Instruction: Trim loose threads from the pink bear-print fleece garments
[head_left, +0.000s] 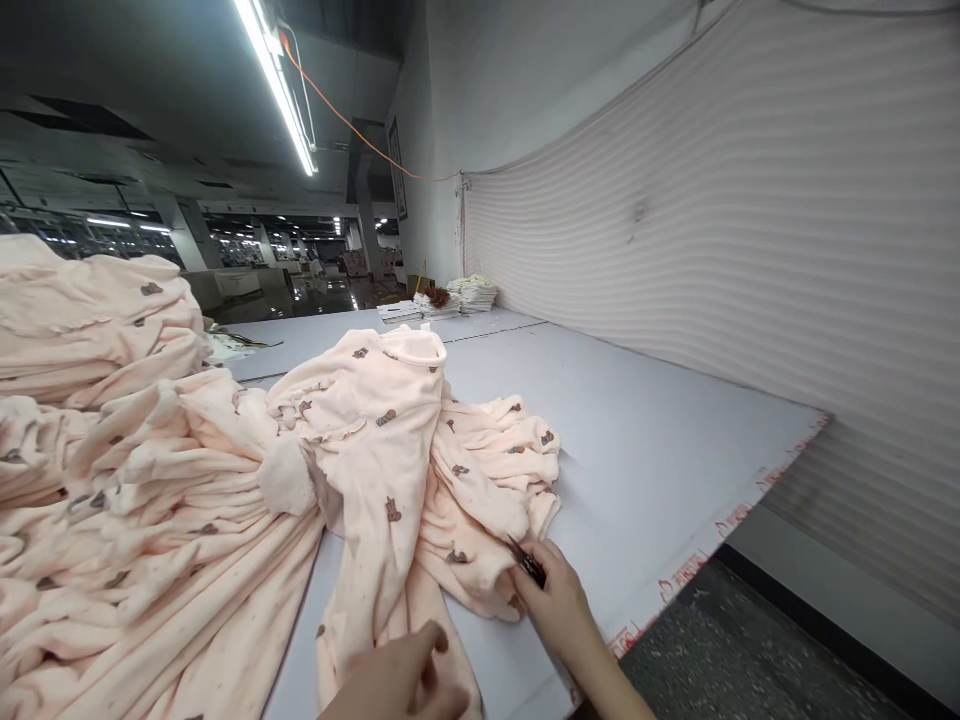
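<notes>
Right hand (559, 600): fingers closed around a small dark cutting tool (529, 564), probably snips; its pointed tip sticks out past the fingers toward the cloth. Can't tell if the blades are open. Left hand (401, 677): low, at the bottom of the view, fingers bent; can't tell if they pinch cloth or just rest over it.

Garment (390, 410), pale pink fleece with small brown/grey printed motifs: lies on the bench (622, 450), directly beyond the left fingers and left of the right ones. Its collar (420, 348) is at the far end from both hands. One bunched part of it reaches right up to the right fingers, just beside the tool tip.

Pile of matching pink cloth (165, 530): left of the left fingers, stacked higher farther out. White folded stack (472, 293): well beyond both hands, near the far end of the bench. Striped sheet (712, 220) hangs right of and beyond the right fingers.
</notes>
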